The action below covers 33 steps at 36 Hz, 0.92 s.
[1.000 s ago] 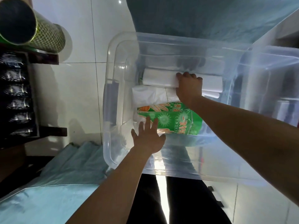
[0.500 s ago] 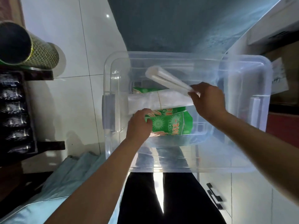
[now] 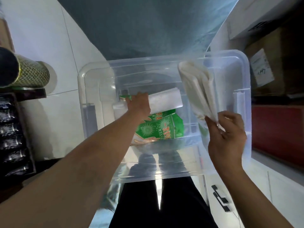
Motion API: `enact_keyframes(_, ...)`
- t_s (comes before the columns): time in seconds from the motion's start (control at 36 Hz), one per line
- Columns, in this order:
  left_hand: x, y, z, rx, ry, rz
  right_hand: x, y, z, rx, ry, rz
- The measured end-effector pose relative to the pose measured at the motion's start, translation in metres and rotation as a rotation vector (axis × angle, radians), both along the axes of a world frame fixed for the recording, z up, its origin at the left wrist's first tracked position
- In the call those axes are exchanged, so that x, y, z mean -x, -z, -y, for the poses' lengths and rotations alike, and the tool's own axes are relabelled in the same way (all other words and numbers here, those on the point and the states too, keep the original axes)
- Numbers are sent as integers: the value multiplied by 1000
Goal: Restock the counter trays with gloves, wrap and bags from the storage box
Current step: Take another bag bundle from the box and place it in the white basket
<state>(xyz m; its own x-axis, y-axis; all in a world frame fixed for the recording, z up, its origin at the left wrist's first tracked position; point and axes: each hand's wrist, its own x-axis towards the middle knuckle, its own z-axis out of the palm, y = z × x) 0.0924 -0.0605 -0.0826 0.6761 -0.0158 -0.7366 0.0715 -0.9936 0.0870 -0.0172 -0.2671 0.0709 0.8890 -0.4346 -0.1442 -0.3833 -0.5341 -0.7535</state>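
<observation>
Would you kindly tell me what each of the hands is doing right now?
Left hand: grips a white bag bundle inside the storage box.
Right hand: pinches a folded white bag bundle, lifted.

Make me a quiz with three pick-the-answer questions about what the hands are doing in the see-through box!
1. Where is the white bundle that the right hand holds?
A. Lifted above the clear storage box
B. Flat on the box floor
C. Under the green packet

2. What colour is the printed packet in the box?
A. Red
B. Green
C. Blue

3. What is the left hand doing?
A. Hanging idle outside the box
B. Pressing on the floor tiles
C. Gripping a white roll inside the box

Answers:
1 A: the folded white bundle stands up past the box's rim, pinched at its lower end.
2 B: the packet is bright green with some orange print.
3 C: the fingers curl over the roll lying above the green packet.
</observation>
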Motion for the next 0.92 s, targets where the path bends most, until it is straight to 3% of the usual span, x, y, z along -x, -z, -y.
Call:
enact_keyframes(0.33,-3,22,6,-46,4,31,14,2,29,92,23,-37)
enact_keyframes(0.5,-1,0,13,59,97,-32,18,-7,32,118,30,-49)
enact_keyframes(0.69,-4,-86,11,147,100,41,22,-45,41,97,27,-32)
enact_keyframes(0.78,-2,-137,4,256,-6,111,23,-71,45,-41,65,1)
enact_keyframes(0.92,4,-218,-4,504,-247,47,25,-120,54,-319,81,35)
